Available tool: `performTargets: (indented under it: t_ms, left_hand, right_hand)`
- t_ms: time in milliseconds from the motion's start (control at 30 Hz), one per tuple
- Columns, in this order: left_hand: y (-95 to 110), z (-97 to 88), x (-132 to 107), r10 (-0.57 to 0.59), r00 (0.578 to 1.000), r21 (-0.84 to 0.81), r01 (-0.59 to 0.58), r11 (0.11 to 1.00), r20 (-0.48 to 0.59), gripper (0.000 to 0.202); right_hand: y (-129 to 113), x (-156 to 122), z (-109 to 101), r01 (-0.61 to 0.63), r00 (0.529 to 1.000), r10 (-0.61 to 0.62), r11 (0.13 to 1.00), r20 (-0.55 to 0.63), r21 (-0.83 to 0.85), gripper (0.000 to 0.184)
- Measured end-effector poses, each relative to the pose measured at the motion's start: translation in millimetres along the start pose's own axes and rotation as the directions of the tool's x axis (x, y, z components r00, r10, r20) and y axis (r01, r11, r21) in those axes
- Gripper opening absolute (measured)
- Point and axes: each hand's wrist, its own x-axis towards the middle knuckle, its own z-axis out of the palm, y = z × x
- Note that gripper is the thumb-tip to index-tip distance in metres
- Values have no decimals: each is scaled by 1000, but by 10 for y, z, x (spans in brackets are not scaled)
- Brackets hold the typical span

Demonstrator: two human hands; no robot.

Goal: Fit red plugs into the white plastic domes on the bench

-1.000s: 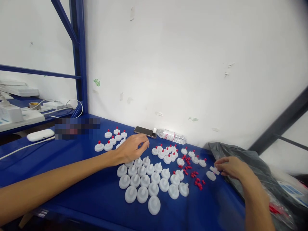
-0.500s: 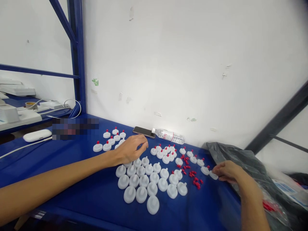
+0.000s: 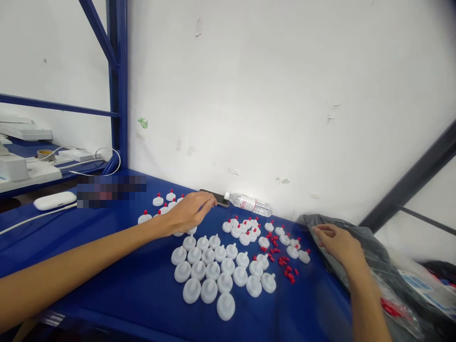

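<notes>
My left hand (image 3: 190,211) hovers over the back of the blue table, its thumb and fingers drawn together; whatever they may hold is hidden. Under and beside it stand white round caps with red tips (image 3: 158,200), partly covered by the hand. My right hand (image 3: 338,243) is raised over the grey plastic bag, fingers loosely curved and apart, with nothing seen in them. Closest to it is a white cap with a red tip (image 3: 304,256). White caps with bare spouts (image 3: 213,270) fill the middle, and small loose red tips (image 3: 283,261) lie to their right.
A phone (image 3: 223,199) and a clear water bottle (image 3: 251,204) lie along the wall. The grey plastic bag (image 3: 370,232) covers the right edge, with a clear bag of red pieces (image 3: 394,308) on it. A white case (image 3: 55,201) and cable are at left.
My right hand has let go of a white cap and lifted back over the grey bag. My left hand has shifted slightly left, its thumb closing toward the fingers.
</notes>
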Motion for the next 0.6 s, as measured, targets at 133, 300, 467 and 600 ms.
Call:
performTargets:
  t_ms: [133,300,467,600]
  left_hand:
    - [-62,-59,-13,9,1000,12,-9,1000,-3,40]
    - [-264,-116,-133,47,998,89,-50,995,38,35]
    - [-430,-300,-121,49,997,152,-57,987,57,37]
    - [-486,-430,-142,59,996,183,-71,981,74,40]
  right_hand:
    - [-291,-146,-103,-105,993,104,994,47,18,12]
    - [-671,-604,-168,-239,970,236,969,59,61,30]
    - [-487,-952,-59,-180,979,172,982,112,62,53]
    - [-261,-1024,57,-177,975,171,984,142,34,56]
